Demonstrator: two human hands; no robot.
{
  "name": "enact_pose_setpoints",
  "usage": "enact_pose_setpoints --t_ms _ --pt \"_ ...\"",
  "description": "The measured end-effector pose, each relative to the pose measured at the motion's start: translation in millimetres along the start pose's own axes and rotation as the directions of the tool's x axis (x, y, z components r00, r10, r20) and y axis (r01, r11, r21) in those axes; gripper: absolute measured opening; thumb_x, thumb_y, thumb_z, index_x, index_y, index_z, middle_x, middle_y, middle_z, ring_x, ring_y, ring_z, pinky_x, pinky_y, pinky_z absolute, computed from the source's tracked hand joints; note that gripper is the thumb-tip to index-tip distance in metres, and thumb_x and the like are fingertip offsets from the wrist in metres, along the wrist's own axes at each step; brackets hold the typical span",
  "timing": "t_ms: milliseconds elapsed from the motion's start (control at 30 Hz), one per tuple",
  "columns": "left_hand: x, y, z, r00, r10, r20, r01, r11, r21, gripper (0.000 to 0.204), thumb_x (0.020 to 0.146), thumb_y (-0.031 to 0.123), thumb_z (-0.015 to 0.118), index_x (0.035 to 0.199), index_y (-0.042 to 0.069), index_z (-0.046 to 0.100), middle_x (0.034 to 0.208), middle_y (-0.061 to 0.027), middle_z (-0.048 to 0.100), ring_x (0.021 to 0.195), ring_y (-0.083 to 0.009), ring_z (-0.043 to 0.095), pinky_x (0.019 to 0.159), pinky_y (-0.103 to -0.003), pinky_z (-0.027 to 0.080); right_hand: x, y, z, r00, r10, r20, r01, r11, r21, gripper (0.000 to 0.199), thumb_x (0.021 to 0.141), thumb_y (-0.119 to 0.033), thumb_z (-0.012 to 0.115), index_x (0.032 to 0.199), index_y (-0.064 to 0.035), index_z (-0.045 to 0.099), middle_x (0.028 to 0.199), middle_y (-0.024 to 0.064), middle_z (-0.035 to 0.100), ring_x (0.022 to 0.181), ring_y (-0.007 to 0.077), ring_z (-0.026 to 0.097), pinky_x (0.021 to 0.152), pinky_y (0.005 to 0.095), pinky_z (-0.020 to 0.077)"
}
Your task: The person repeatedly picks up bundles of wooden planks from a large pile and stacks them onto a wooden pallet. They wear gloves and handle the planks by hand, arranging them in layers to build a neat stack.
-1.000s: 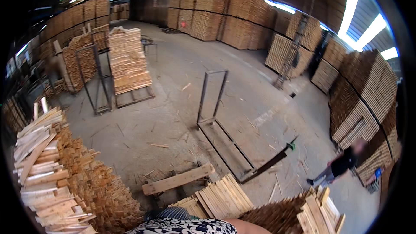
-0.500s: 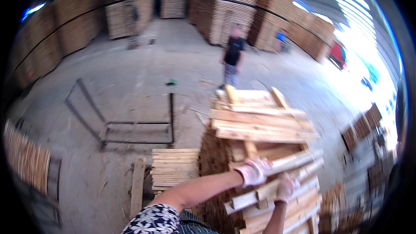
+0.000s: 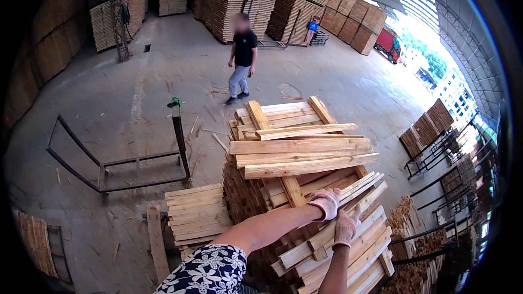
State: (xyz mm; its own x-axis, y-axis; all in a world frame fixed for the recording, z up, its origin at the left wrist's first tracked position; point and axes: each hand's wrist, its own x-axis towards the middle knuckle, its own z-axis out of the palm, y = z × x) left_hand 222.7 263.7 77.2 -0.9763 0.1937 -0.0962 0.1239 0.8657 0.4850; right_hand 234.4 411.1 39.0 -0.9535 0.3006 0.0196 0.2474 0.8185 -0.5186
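Note:
Both my hands wear pale pinkish work gloves and are over a tall stack of wooden boards [image 3: 305, 148]. My left hand [image 3: 326, 203], its arm reaching across from the lower left in a floral sleeve, is closed at the end of a few narrow wooden strips [image 3: 360, 187]. Just below it, my right hand [image 3: 345, 228] is closed around a wooden board [image 3: 372, 197] that slants up to the right. Its fingertips are partly hidden. Nearer to me, several loose boards [image 3: 348, 256] lie side by side at a slant.
A lower pile of boards [image 3: 197, 212] stands left of the stack, near a dark metal frame [image 3: 141, 159]. Beyond the stack a person in a black shirt [image 3: 243, 57] is on the concrete floor. Racks of wood [image 3: 430, 126] stand to the right; tall timber stacks [image 3: 234, 5] line the back.
My view has turned to the right, so the surroundings sit further left. Both hands remain at the boards, close together. The person beyond the stack now has legs apart, as in a step.

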Motion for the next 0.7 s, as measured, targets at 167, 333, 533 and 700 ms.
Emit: enact_pose_setpoints --t_ms 167,333,533,700 --pt "4 -5 15 0.994 0.013 -0.11 -0.015 1.0 -0.013 0.044 0.086 0.022 0.053 0.121 -0.003 0.045 0.107 -0.0252 0.062 0.095 -0.0374 0.065 0.073 -0.054 0.054 24 31 23 0.981 -0.196 0.01 0.192 0.951 -0.243 0.062 0.087 -0.029 0.059 0.144 -0.0159 0.039 0.142 0.0309 0.038 0.114 0.0468 0.048 0.095 0.0441 0.0452" --pt "5 3 29 0.956 0.093 -0.279 -0.093 0.996 0.015 0.044 0.084 0.025 0.052 0.117 -0.004 0.048 0.104 -0.0249 0.062 0.092 -0.0367 0.064 0.078 -0.05 0.052 35 54 25 0.906 -0.368 0.211 0.419 0.7 -0.578 0.024 0.094 -0.021 0.045 0.108 -0.0216 0.065 0.106 0.0235 0.067 0.103 0.0424 0.06 0.086 0.0452 0.0484" --pt "21 -8 27 0.97 0.166 -0.176 -0.16 0.986 0.048 0.046 0.076 0.031 0.071 0.108 -0.001 0.06 0.107 -0.023 0.063 0.101 -0.0389 0.063 0.085 -0.046 0.052 13 51 -19 0.835 -0.48 0.268 0.547 0.775 -0.317 0.03 0.089 -0.017 0.056 0.119 -0.0129 0.059 0.102 0.02 0.068 0.099 0.0332 0.066 0.086 0.045 0.0508" --pt "7 -4 11 0.997 0.011 -0.077 0.003 0.984 0.177 0.064 0.079 0.034 0.068 0.126 -0.001 0.042 0.119 -0.0287 0.058 0.106 -0.0414 0.063 0.09 -0.05 0.051 -55 70 -102 0.981 0.08 0.176 -0.173 0.769 0.616 0.083 0.079 -0.012 0.071 0.151 -0.0129 0.029 0.148 0.0229 0.038 0.131 0.0344 0.046 0.11 0.0399 0.04"
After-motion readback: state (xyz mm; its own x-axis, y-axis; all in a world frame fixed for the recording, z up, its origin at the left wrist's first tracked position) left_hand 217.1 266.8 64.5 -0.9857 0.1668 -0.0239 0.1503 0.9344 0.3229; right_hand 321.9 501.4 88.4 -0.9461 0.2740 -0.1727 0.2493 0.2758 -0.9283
